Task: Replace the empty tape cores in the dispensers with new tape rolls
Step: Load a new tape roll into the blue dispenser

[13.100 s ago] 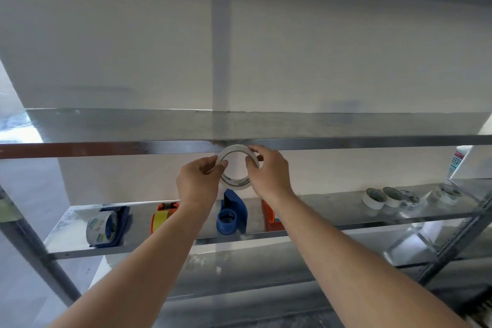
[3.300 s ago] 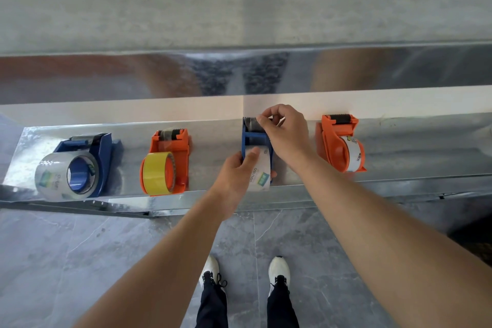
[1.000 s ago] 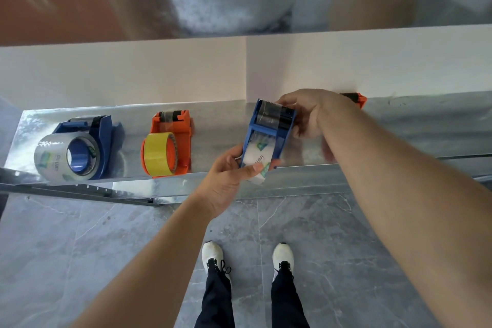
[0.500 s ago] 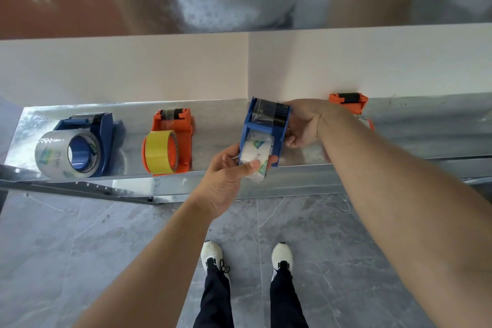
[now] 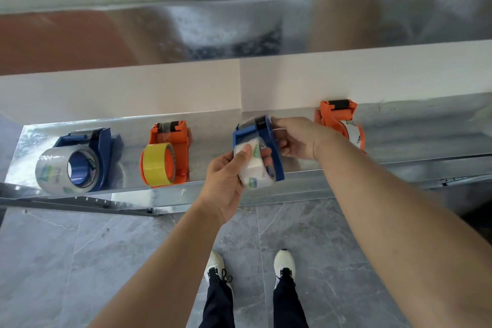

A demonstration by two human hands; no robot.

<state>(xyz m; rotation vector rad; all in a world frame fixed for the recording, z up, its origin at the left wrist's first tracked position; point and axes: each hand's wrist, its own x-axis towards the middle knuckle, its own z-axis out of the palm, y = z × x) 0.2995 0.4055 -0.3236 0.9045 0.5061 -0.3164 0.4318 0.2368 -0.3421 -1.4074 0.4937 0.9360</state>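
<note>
Head view looks down on a shiny galvanised metal shelf (image 5: 210, 136) that runs across in front of you, with a second reflective metal shelf edge (image 5: 239, 29) above it.

At the far left of the shelf lies a blue plastic tape dispenser (image 5: 102, 152) carrying a clear tape roll with green print (image 5: 53, 173). Just beside it to the right stands an orange plastic tape dispenser (image 5: 177, 141) loaded with a yellow tape roll (image 5: 155, 164). Both sit apart from your hands.

Next comes your left hand (image 5: 226, 181), reaching up from below the shelf's front edge. Its thumb presses on the outer face of a clear tape roll with a green label (image 5: 255, 170) and its fingers curl round the far side, so it grips that roll. The roll sits inside a second blue plastic tape dispenser (image 5: 275, 152), which is tilted over the front part of the shelf; you cannot tell whether it touches the metal.

Your right hand (image 5: 298, 138) is closed on that dispenser's right side, with fingers wrapped near its dark roller end.

Just behind your right wrist another orange plastic tape dispenser (image 5: 335, 114) stands at the back of the shelf, holding a clear printed roll (image 5: 355, 136) that your forearm partly hides.

Below, your white shoes (image 5: 283, 263) stand on grey marbled floor tiles (image 5: 80, 261).
</note>
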